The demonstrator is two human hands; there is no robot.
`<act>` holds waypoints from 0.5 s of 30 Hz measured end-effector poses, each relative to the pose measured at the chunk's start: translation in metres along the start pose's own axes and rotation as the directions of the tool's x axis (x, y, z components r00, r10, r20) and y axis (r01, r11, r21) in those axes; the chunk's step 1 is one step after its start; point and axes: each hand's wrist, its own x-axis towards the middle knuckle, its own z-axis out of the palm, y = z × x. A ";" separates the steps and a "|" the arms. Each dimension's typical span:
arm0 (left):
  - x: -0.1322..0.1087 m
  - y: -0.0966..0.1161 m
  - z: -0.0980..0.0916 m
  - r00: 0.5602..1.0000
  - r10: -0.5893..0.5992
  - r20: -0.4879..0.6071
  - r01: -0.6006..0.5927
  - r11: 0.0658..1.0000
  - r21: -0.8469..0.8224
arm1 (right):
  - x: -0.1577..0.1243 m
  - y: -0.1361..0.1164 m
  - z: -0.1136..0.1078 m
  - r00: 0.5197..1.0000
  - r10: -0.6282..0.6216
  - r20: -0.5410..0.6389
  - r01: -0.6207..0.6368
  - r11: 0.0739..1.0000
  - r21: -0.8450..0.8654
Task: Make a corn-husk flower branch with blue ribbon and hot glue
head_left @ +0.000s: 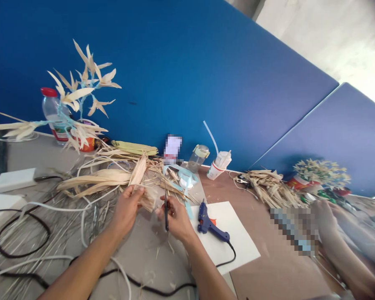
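My left hand [129,204] is closed on a strip of dried corn husk [147,199], its cut-looking end pointing right. In my right hand [176,216] is a pair of dark scissors [166,212], held upright just right of the husk; the blades look narrow, and I cannot tell whether they are spread. Behind my left hand lies a heap of loose corn husks [103,179], with a greener husk [134,148] at the back. To the right, a blue glue gun [212,225] rests on a white sheet [237,246].
Husk flowers [81,91] on a blue-wrapped stem stand at left beside a red-capped bottle [54,116]. White cables [59,206] and black cords cross the table. A jar [198,156], paper cup [215,168] and phone [172,148] line the blue partition. Another person's arms [340,237] are at right.
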 end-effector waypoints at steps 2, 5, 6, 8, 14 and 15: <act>-0.002 0.000 0.001 1.000 -0.012 0.012 0.012 1.000 0.005 | 0.001 0.001 0.003 0.999 0.002 -0.042 -0.001 1.000 0.020; -0.008 0.000 0.005 0.998 -0.039 0.049 0.039 0.999 0.008 | 0.004 0.003 0.006 0.994 -0.025 -0.102 0.029 0.999 0.032; -0.009 -0.001 0.006 0.996 -0.053 0.072 0.053 0.999 0.004 | 0.005 0.003 0.007 0.992 -0.037 -0.120 0.042 0.998 0.042; -0.012 -0.002 0.008 0.988 -0.090 0.129 0.091 0.996 -0.005 | 0.006 0.002 0.009 0.987 -0.038 -0.154 0.052 0.994 0.091; -0.013 -0.001 0.009 0.986 -0.103 0.129 0.096 0.994 0.058 | 0.004 -0.007 0.002 0.995 0.042 -0.093 -0.021 0.978 0.210; -0.011 0.000 0.007 0.991 -0.076 0.112 0.067 0.994 0.080 | 0.003 -0.008 -0.001 0.998 0.038 -0.053 -0.027 0.982 0.189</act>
